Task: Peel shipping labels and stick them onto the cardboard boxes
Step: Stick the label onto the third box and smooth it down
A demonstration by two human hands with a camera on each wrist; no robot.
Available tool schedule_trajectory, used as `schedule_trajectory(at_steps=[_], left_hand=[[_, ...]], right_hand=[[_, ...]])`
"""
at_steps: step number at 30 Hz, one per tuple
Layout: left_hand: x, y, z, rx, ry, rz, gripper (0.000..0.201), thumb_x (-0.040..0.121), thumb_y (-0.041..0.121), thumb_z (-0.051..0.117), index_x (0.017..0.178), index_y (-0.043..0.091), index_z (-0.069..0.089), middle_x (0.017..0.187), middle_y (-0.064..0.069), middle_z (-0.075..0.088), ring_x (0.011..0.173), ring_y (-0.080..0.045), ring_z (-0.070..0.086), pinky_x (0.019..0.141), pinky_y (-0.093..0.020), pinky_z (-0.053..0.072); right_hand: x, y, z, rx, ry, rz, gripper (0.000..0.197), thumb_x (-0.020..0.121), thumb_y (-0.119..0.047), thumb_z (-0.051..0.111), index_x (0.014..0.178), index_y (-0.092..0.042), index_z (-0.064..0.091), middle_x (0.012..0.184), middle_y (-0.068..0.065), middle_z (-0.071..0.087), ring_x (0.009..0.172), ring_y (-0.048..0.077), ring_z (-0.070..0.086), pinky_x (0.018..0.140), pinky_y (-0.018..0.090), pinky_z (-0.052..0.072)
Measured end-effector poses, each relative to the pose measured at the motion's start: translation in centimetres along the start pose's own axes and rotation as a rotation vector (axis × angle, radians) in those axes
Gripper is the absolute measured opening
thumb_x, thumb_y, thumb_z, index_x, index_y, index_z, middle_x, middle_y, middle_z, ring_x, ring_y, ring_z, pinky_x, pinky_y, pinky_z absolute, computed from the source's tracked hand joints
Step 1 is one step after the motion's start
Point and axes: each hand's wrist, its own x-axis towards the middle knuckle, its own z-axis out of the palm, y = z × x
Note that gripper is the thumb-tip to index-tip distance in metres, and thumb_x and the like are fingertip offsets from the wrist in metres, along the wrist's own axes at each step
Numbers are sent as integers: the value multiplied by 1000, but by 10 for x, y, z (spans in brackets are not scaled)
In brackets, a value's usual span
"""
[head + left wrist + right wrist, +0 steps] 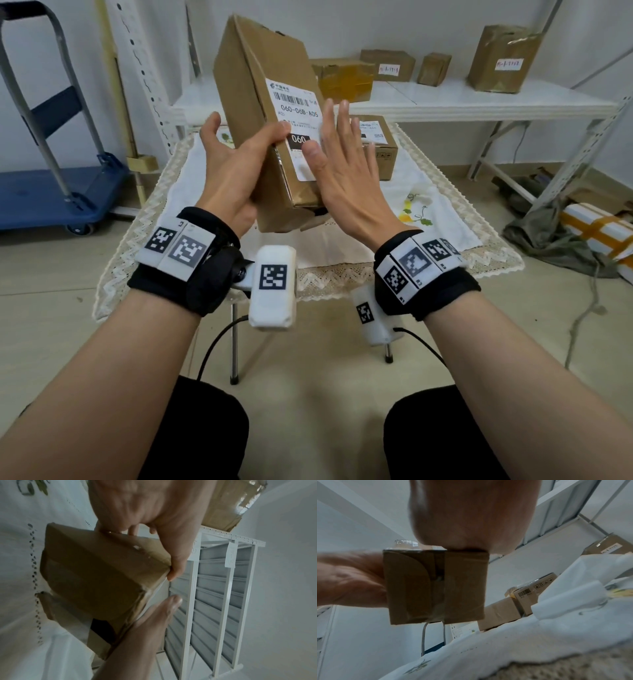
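the left hand [233, 171] grips the box [260, 102] from the side, lifted clear above the table [479, 246], tilted so its label [298, 113] faces up. the right hand [346, 164], fingers straight, lies flat on the label, likely smoothing it. 1 labelled box [376, 144] sits near the table's far edge.

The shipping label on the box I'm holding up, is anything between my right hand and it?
Nothing visible. The right hand lies flat, fingers straight, thumb on the shipping label already on the cardboard box, which the left hand grips above the table.
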Motion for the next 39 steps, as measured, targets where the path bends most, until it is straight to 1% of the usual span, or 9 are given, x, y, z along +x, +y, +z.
schedule_trajectory(at_steps=[5, 9, 13, 16, 20, 24, 29, 32, 39], left_hand=[[-3, 10, -8, 10, 3, 0, 93, 86, 25, 78, 156, 34, 16, 98, 15, 68, 61, 9, 69, 59, -19, 48], [0, 17, -17, 6, -36, -18, 88, 86, 31, 77, 155, 33, 21, 101, 9, 70, 98, -11, 69, 98, -39, 53], [10, 15, -24, 5, -121, -37, 84, 85, 34, 78, 153, 27, 29, 102, 1, 70, 110, -23, 65, 100, -41, 51], [16, 10, -24, 24, -217, -39, 99, 73, 41, 83, 155, 23, 32, 121, -4, 72, 117, -27, 67, 104, -53, 50], [22, 6, -21, 110, -276, -14, 95, 82, 49, 75, 158, 18, 27, 128, 1, 71, 114, -20, 69, 101, -44, 53], [17, 9, -9, 316, -141, 158, 75, 100, 58, 47, 162, 33, 13, 152, 14, 46, 131, -8, 53, 113, -36, 41], [-1, 3, 10, 955, -163, 588, 74, 103, 63, 18, 163, 26, -3, 170, -3, -15, 156, -19, -15, 123, -45, -13], [-11, -12, 17, 1173, -237, 654, 88, 90, 75, 3, 162, 26, -11, 167, -2, -25, 154, -18, -23, 123, -44, -17], [8, -18, 6, 1240, -195, 547, 88, 93, 77, 4, 161, 24, -16, 167, 0, -27, 154, -18, -24, 124, -47, -16]], right_hand=[[3, 20, 2, 14, -38, 127, 70, 107, -59, 14, 162, -27, -17, 169, -1, -25, 155, 17, -24, 125, 49, -17], [4, 21, -9, 231, 45, 297, 81, 102, -69, 20, 163, -27, -14, 173, 1, -6, 159, 20, -7, 128, 53, -4], [14, 18, -12, 639, -23, 450, 110, 75, -99, 27, 164, -36, 10, 168, -6, 27, 153, 22, 32, 125, 56, 21], [13, 14, -9, 797, -83, 460, 80, 86, -81, 45, 153, -39, 40, 138, -6, 66, 123, 20, 67, 109, 50, 50], [11, 10, -8, 917, -108, 499, 56, 95, -56, 60, 143, -30, 52, 120, -9, 75, 110, 18, 72, 96, 42, 59], [9, 5, -9, 927, -12, 537, 50, 97, -45, 65, 140, -25, 53, 110, -10, 74, 82, 9, 68, 51, 19, 52], [7, 3, 0, 903, 84, 536, 58, 90, -46, 74, 139, -24, 52, 123, -6, 73, 106, 12, 71, 81, 34, 61], [7, -2, 0, 904, 109, 516, 55, 91, -45, 73, 138, -24, 55, 124, -7, 72, 113, 12, 68, 101, 43, 56], [7, 0, -6, 894, 217, 547, 50, 87, -40, 76, 132, -24, 60, 113, -11, 75, 103, 9, 72, 98, 44, 58]])
